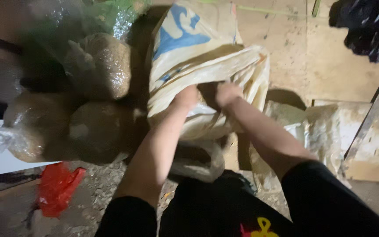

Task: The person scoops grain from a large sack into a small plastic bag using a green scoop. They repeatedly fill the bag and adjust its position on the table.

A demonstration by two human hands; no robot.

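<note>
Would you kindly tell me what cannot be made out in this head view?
- Fingers of left hand and right hand: hidden in the woven sack mouth.
- Sack contents: folds cover them.
- Clear bags at left: blurred, filling unclear.
- Black bag: cut off by the edge.

the fingers of the left hand and the right hand are buried in the mouth of the woven sack, so their grip and whatever lies inside cannot be told. the sack's top runs off the upper edge. the clear-wrapped brown bundles at left are blurred. the black bag is cut by the top right corner, and the red bag is too smeared to read.
</note>
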